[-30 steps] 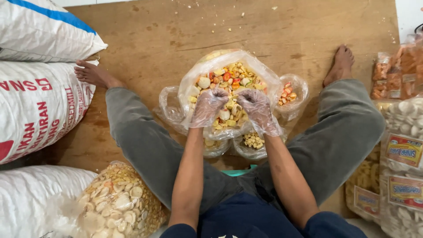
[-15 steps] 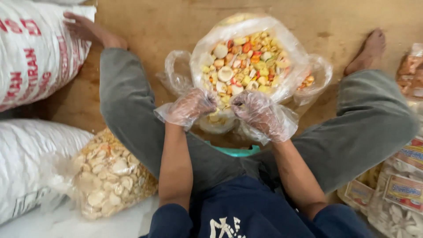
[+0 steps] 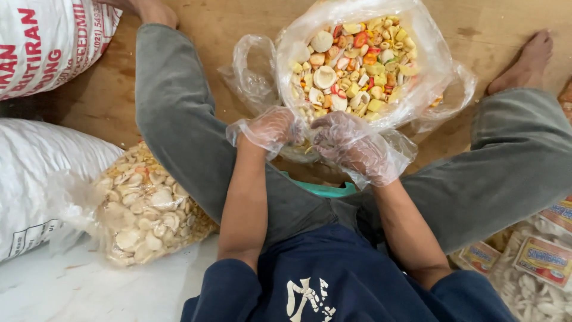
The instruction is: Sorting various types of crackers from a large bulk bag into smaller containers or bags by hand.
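I sit on the wooden floor with legs apart. Between them stands a large clear plastic bag full of mixed colourful raw crackers. Both hands wear thin clear plastic gloves. My left hand and my right hand are side by side at the bag's near edge, fingers curled against the plastic and some crackers. Whether they grip a small bag or the big bag's rim is hidden by crumpled plastic.
A clear bag of pale white crackers lies by my left thigh. White woven sacks with red print are stacked at the left. Labelled cracker packets lie at the right. An empty clear bag sits beside the big one.
My hands have drawn back from the middle of the cracker bag toward my body, to its near edge. The camera has tilted down and closer.
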